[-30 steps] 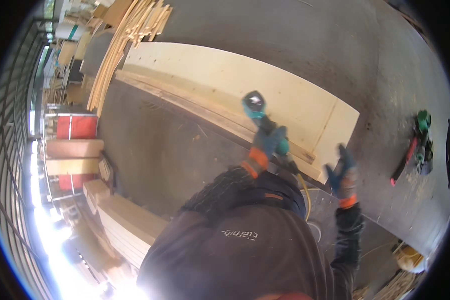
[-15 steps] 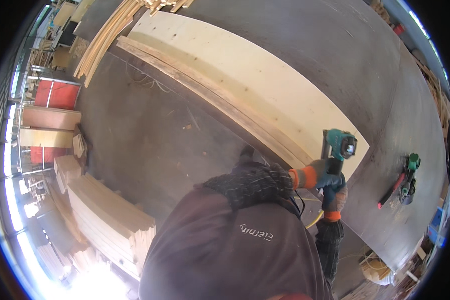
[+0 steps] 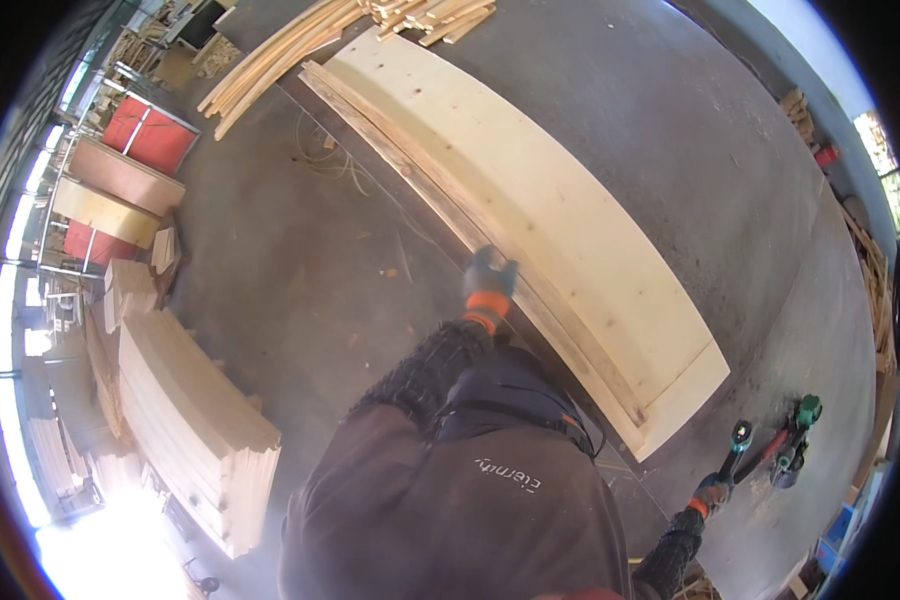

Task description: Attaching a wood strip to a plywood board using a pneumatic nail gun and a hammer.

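My left hand (image 3: 491, 275), in a dark glove with an orange cuff, grips a long narrow wooden strip (image 3: 590, 365) partway along its length. The strip lies along the near edge of a pale, wide wooden board (image 3: 560, 200) on a dark metal worktable (image 3: 690, 180). At the lower right, my right hand (image 3: 713, 492) is closed on a teal and black power tool (image 3: 739, 445). Beside it on the metal surface lie a green tool (image 3: 806, 413) and a red-handled tool (image 3: 773, 445).
Bundled wooden strips (image 3: 275, 55) lie beyond the board's far end. At left are a metal rack (image 3: 148, 135) with red panels and wooden boards, and a stack of pale boards (image 3: 195, 420). Wood scraps (image 3: 865, 265) line the right side.
The power tool has moved from above the board's near end down to the right, in my right hand. My left hand has left it and moved up along the strip.
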Tool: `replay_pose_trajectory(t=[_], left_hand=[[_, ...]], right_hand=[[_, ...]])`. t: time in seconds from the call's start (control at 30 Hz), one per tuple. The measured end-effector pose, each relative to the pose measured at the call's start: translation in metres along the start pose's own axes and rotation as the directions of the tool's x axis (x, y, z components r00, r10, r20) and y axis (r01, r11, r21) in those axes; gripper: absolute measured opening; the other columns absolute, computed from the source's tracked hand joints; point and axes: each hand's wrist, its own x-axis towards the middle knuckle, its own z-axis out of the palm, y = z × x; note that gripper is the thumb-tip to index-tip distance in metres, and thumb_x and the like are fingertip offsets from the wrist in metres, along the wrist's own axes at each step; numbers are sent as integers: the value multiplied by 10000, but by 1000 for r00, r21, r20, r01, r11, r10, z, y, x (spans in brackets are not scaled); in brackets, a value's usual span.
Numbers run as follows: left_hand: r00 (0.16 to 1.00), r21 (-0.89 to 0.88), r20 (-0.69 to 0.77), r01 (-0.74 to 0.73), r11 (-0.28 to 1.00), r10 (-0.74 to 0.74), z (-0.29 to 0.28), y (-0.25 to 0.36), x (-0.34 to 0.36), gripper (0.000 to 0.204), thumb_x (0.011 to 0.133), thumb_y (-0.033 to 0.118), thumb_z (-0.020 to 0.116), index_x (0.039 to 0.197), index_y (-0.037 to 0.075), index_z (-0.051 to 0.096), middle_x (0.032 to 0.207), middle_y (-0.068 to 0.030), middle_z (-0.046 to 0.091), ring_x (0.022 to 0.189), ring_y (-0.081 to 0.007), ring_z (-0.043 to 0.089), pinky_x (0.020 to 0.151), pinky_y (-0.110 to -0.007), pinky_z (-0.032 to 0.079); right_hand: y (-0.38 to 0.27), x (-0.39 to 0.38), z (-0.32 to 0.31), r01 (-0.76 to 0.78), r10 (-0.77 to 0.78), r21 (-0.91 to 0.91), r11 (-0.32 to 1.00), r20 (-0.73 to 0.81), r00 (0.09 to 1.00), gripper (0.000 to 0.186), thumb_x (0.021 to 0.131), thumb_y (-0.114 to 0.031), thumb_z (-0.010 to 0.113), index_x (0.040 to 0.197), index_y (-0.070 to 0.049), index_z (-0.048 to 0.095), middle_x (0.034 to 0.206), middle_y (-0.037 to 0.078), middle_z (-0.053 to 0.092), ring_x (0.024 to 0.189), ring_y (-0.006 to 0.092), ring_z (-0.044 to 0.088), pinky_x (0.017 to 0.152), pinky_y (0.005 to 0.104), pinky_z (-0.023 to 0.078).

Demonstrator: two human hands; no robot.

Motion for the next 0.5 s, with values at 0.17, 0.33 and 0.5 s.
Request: replay_pose_trajectory(t=[0.17,0.33,0.5], left_hand=[[950,67,-232,231,971,-210,-3,-9,35,798,772,363,867,1425,37,547,1452,-290,528,1308,-458,552,1057,-489,501],[917,53,-238,342,938,-321,13,-6,38,857,753,372,862,1452,20,512,1474,-310,481,1325,-483,529,1091,-487,490],[927,87,-159,356,930,-340,3,-1,41,926,770,396,862,1511,13,460,1550,-309,405,1393,-471,463,1133,-483,463]], right_hand=[[-70,-24,-26,217,-233,-255,942,-34,972,360,980,-364,652,1067,-17,698,916,164,714,847,356,688,753,477,543],[-217,-75,-18,429,-552,507,748,115,826,657,933,-264,724,1468,36,489,1420,222,589,1293,340,583,1128,456,464],[-275,-106,-8,608,-703,388,693,175,689,710,823,-336,827,1395,-6,568,1311,235,631,1214,434,591,1041,511,482]])
